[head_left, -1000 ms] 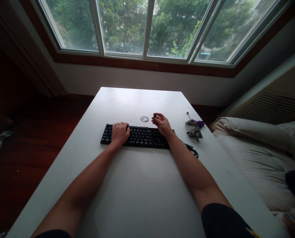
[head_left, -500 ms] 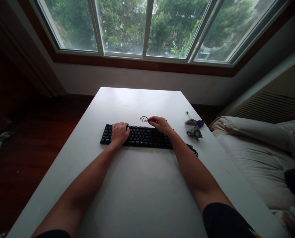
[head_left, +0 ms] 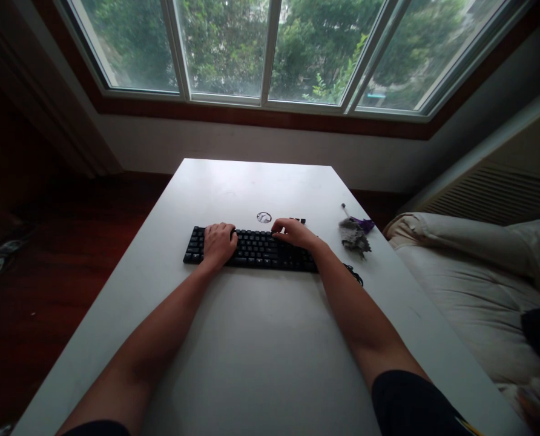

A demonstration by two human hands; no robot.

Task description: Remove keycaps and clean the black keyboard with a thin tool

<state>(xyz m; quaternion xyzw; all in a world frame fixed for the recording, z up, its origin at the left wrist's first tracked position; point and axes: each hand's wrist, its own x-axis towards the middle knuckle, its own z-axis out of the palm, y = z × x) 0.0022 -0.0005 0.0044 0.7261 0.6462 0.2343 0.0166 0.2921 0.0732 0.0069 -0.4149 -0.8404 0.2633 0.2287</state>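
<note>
A black keyboard (head_left: 261,257) lies across the white table. My left hand (head_left: 219,243) rests over its left part, with the fingers curled toward the far edge, gripping it. At the upper right of the keys is my right hand (head_left: 292,232), its thumb and forefinger pinched together at the top rows. They seem to hold a small black keycap, mostly hidden by the fingers. Behind the right hand, several small black keycaps (head_left: 302,220) lie on the table. A flat round thing with a dark rim (head_left: 264,217) sits just beyond the keyboard.
To the right lie a crumpled grey cloth (head_left: 354,236) and a purple item (head_left: 361,224) with a thin stick. The keyboard's coiled cable (head_left: 354,275) is beside its right end. A beige sofa (head_left: 451,290) borders the white table (head_left: 270,339); a window stands ahead.
My right hand has drawn back from beside the round thing, its fingertips coming down onto the keyboard's top rows. The keycaps behind it now show. My left hand stays put.
</note>
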